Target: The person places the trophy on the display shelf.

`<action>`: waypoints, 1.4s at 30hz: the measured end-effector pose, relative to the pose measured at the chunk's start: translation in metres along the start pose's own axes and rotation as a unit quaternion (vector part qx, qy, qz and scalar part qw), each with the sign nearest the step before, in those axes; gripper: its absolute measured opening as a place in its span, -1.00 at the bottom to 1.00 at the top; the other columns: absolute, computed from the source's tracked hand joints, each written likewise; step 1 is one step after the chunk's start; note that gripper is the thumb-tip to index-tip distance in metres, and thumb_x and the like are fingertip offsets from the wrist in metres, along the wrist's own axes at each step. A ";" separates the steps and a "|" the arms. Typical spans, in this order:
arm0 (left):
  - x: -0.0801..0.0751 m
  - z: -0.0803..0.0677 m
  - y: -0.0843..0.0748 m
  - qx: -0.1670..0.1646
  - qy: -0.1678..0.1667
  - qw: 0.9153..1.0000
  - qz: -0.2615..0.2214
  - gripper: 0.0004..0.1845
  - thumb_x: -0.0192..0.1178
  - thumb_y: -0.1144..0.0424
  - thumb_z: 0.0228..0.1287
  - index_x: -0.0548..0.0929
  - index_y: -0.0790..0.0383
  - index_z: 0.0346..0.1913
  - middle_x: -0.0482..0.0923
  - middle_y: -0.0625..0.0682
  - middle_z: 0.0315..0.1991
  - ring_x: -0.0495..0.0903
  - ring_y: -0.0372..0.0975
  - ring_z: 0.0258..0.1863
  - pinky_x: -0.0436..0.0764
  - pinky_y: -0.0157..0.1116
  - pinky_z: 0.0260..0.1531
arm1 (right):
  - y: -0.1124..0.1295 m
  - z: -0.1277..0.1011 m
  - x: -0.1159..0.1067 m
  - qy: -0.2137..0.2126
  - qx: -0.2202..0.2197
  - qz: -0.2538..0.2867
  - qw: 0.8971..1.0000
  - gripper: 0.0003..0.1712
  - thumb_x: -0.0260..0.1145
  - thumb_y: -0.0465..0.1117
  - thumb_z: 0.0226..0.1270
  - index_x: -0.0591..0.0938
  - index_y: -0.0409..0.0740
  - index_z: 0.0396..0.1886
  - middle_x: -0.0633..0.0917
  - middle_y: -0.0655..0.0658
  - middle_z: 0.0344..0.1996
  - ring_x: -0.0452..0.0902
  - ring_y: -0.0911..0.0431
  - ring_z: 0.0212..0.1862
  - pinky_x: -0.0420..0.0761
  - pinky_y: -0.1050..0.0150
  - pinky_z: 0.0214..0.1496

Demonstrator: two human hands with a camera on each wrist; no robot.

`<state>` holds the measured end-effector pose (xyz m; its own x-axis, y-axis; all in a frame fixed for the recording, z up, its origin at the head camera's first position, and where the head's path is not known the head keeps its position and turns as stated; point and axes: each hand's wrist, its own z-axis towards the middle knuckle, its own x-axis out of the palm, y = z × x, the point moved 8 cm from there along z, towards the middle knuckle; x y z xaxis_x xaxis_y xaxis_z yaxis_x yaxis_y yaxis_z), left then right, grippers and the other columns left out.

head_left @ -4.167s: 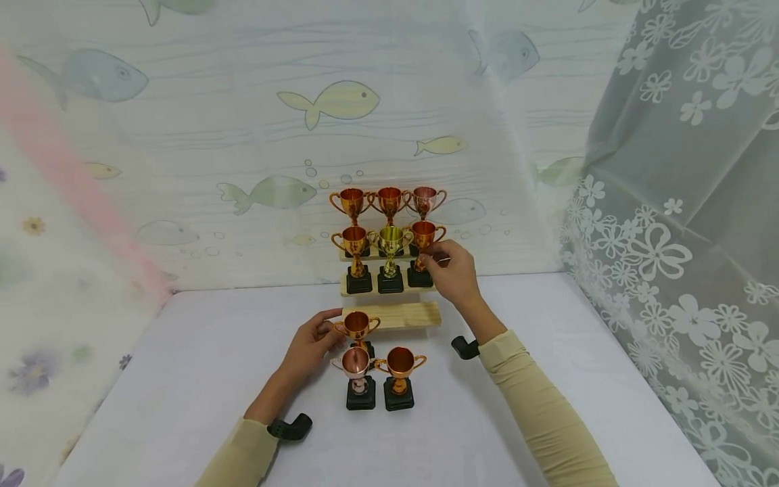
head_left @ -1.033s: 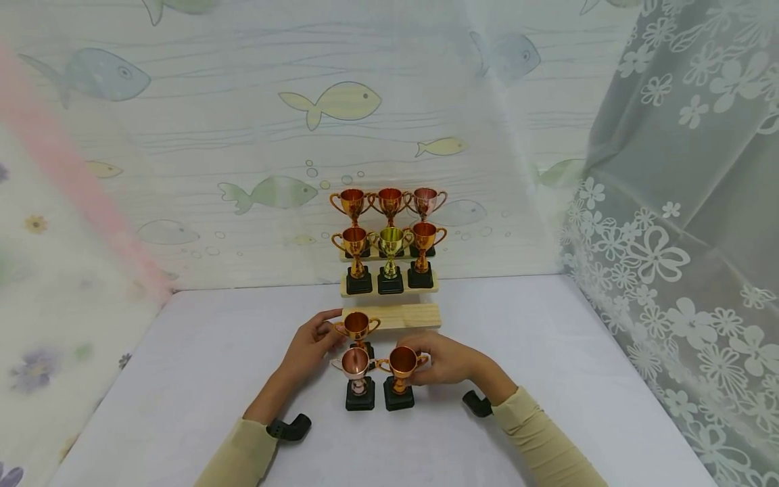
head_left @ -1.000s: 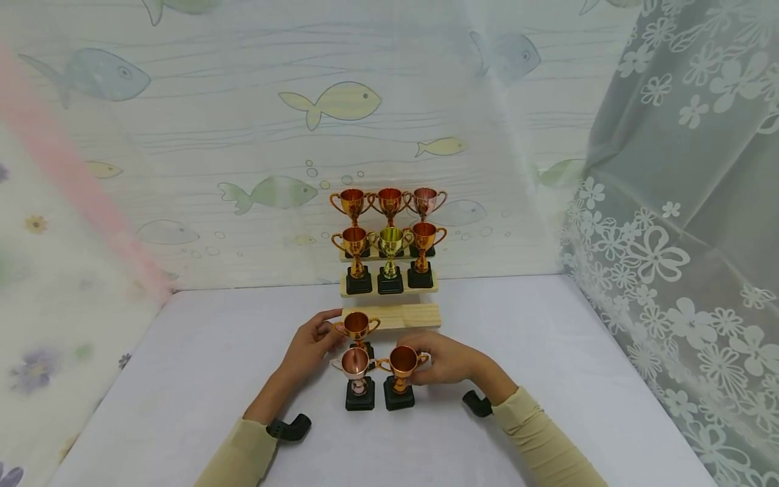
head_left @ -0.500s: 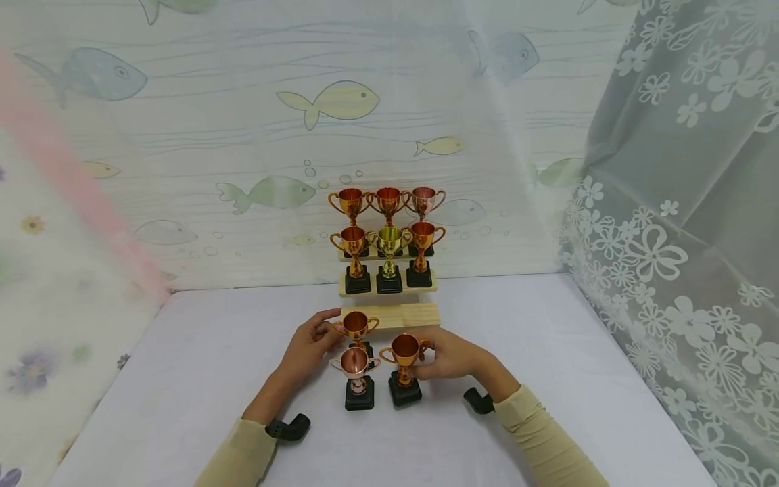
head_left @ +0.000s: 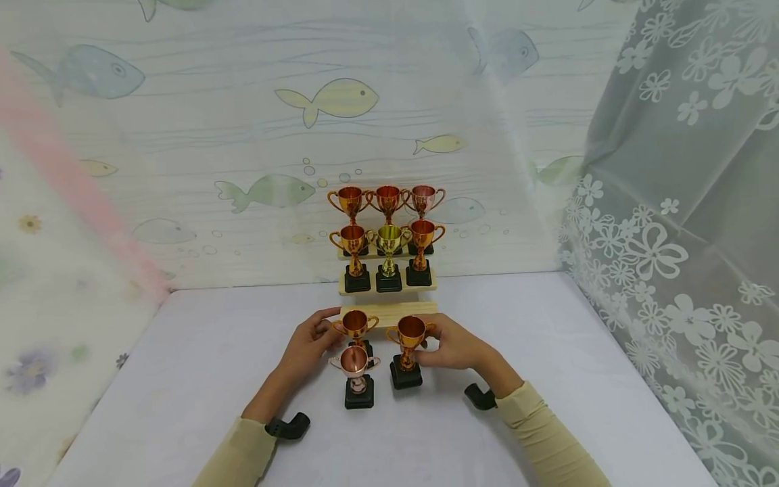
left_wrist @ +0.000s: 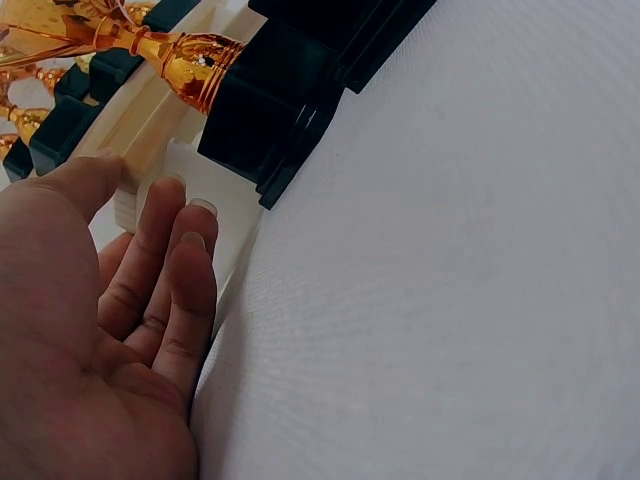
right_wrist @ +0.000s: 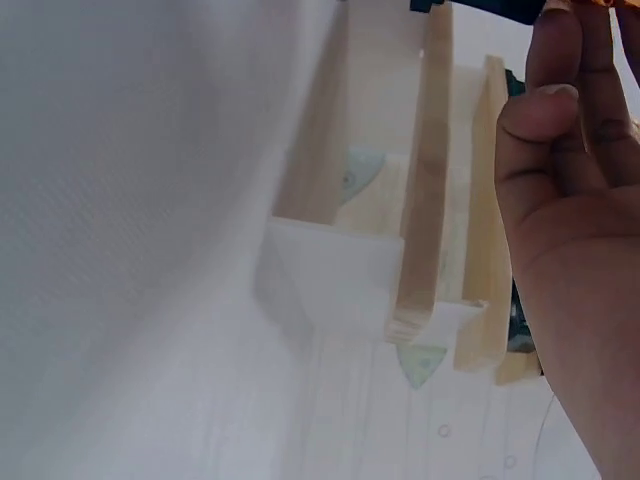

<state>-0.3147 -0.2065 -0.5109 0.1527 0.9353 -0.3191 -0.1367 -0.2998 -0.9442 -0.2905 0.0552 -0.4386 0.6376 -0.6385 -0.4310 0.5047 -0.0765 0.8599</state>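
My right hand [head_left: 453,345] pinches an orange-gold trophy cup [head_left: 410,331] by its stem. The cup tilts slightly, its black base in front of the bottom step of a wooden display shelf [head_left: 392,312]. With thumb on the board's end and fingers at the white side support, my left hand [left_wrist: 100,300] grips the shelf's left end. Just in front of that step stands another orange-gold trophy [head_left: 356,323], its base partly hidden by a rose-gold trophy [head_left: 355,365] nearer me. Only the held trophy's base edge [right_wrist: 510,8] shows at the top of the right wrist view.
Three trophies, with a yellow-gold trophy [head_left: 389,243] at the centre, stand on the middle step. Behind them, the top step bears three more, including a pinkish trophy [head_left: 424,198] at right. A fish-patterned curtain [head_left: 243,135] hangs close behind the shelf on the white tabletop [head_left: 213,379].
My right hand left the trophy at the middle step's right end, took the front right trophy from the table and lifted it toward the shelf. My left hand stays at the shelf.
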 end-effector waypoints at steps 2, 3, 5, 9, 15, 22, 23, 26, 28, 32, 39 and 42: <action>0.000 0.000 -0.001 0.000 0.000 1.000 0.002 -0.52 0.21 0.24 0.62 0.48 0.21 0.49 0.73 0.20 -0.21 0.67 -0.12 -0.28 0.67 -0.32 -0.24 | 0.000 0.000 -0.005 -0.020 0.005 0.000 1.000 -0.70 0.40 -0.42 0.28 0.69 -0.18 0.00 0.76 -0.09 -0.20 0.55 0.02 -0.22 0.57 0.13 -0.13; 0.000 0.000 -0.001 0.000 0.001 1.000 0.003 -0.52 0.21 0.24 0.62 0.48 0.21 0.49 0.73 0.19 -0.21 0.67 -0.12 -0.28 0.67 -0.32 -0.24 | 0.001 0.000 -0.007 -0.030 0.007 -0.001 1.000 -0.69 0.41 -0.42 0.28 0.69 -0.20 0.01 0.75 -0.08 -0.20 0.55 0.04 -0.22 0.57 0.13 -0.13; 0.000 0.000 -0.002 0.000 0.002 1.000 0.005 -0.51 0.21 0.24 0.62 0.47 0.23 0.49 0.73 0.18 -0.21 0.68 -0.13 -0.28 0.68 -0.32 -0.24 | 0.001 -0.001 -0.012 -0.047 0.014 -0.001 0.999 -0.67 0.40 -0.43 0.26 0.68 -0.23 0.03 0.74 -0.06 -0.20 0.54 0.08 -0.23 0.56 0.13 -0.14; -0.002 -0.001 -0.002 0.000 0.000 1.000 0.004 -0.50 0.20 0.27 0.62 0.45 0.26 0.51 0.74 0.19 -0.20 0.68 -0.16 -0.28 0.68 -0.33 -0.24 | 0.005 0.001 -0.021 -0.075 0.016 -0.002 0.997 -0.68 0.39 -0.44 0.26 0.68 -0.32 0.02 0.73 -0.04 -0.22 0.54 0.13 -0.23 0.56 0.12 -0.13; -0.002 0.000 -0.001 0.003 0.002 1.000 -0.002 -0.49 0.20 0.29 0.62 0.44 0.30 0.51 0.73 0.20 -0.21 0.68 -0.19 -0.29 0.68 -0.34 -0.25 | 0.010 0.009 -0.031 -0.115 0.022 -0.030 0.993 -0.77 0.39 -0.43 0.26 0.75 -0.29 -0.08 0.79 -0.06 -0.26 0.54 0.15 -0.26 0.55 0.23 -0.17; -0.001 0.001 -0.001 0.007 0.004 1.000 -0.005 -0.50 0.21 0.27 0.61 0.45 0.28 0.50 0.73 0.18 -0.21 0.68 -0.18 -0.29 0.69 -0.33 -0.24 | 0.010 0.016 -0.040 -0.168 0.038 -0.063 0.983 -0.79 0.46 -0.41 0.28 0.78 -0.23 -0.09 0.76 -0.10 -0.23 0.50 0.01 -0.28 0.51 0.26 -0.25; -0.001 0.002 0.000 0.008 0.005 1.000 -0.005 -0.50 0.21 0.27 0.61 0.45 0.28 0.50 0.73 0.19 -0.22 0.68 -0.18 -0.29 0.69 -0.33 -0.24 | 0.010 0.017 -0.041 -0.173 0.039 -0.068 0.982 -0.77 0.47 -0.41 0.28 0.78 -0.22 -0.07 0.76 -0.10 -0.21 0.51 0.00 -0.27 0.53 0.24 -0.25; -0.001 0.001 0.000 0.008 0.003 1.000 -0.004 -0.50 0.20 0.29 0.61 0.45 0.28 0.50 0.73 0.19 -0.21 0.67 -0.17 -0.30 0.68 -0.33 -0.25 | 0.010 0.020 -0.043 -0.189 0.045 -0.087 0.977 -0.73 0.49 -0.39 0.29 0.77 -0.20 -0.02 0.77 -0.09 -0.19 0.54 0.00 -0.26 0.57 0.22 -0.23; -0.002 0.001 0.000 0.007 0.002 1.000 -0.003 -0.50 0.20 0.30 0.61 0.44 0.29 0.50 0.73 0.20 -0.21 0.67 -0.17 -0.30 0.68 -0.33 -0.25 | 0.009 0.023 -0.043 -0.198 0.046 -0.095 0.974 -0.73 0.50 -0.38 0.30 0.76 -0.19 -0.01 0.78 -0.08 -0.21 0.55 0.04 -0.27 0.57 0.22 -0.25; -0.002 0.001 0.000 0.007 0.002 1.000 -0.004 -0.50 0.20 0.29 0.62 0.44 0.30 0.50 0.72 0.21 -0.21 0.67 -0.17 -0.30 0.68 -0.33 -0.25 | 0.012 0.028 -0.043 -0.215 0.052 -0.096 0.970 -0.75 0.48 -0.37 0.33 0.75 -0.22 -0.01 0.78 -0.11 -0.25 0.60 0.05 -0.27 0.54 0.25 -0.30; 0.000 0.000 -0.001 0.004 0.003 1.000 -0.010 -0.50 0.21 0.28 0.61 0.45 0.28 0.50 0.72 0.20 -0.21 0.66 -0.19 -0.30 0.68 -0.34 -0.25 | 0.003 0.039 -0.042 -0.218 0.049 -0.094 0.970 -0.77 0.49 -0.31 0.37 0.75 -0.19 0.00 0.79 -0.11 -0.26 0.67 0.02 -0.24 0.56 0.28 -0.30; 0.001 0.000 -0.002 0.003 0.003 1.000 -0.007 -0.50 0.21 0.29 0.61 0.45 0.27 0.50 0.73 0.20 -0.21 0.67 -0.18 -0.30 0.68 -0.33 -0.24 | 0.002 0.046 -0.040 -0.208 0.047 -0.099 0.972 -0.74 0.49 -0.30 0.38 0.73 -0.16 0.03 0.79 -0.08 -0.26 0.68 0.06 -0.25 0.57 0.29 -0.30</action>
<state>-0.3143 -0.2054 -0.5093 0.1611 0.9383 -0.3060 -0.1398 -0.2852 -0.9482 -0.3417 0.0460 -0.4070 0.2330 -0.8571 -0.4594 0.5252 -0.2866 0.8012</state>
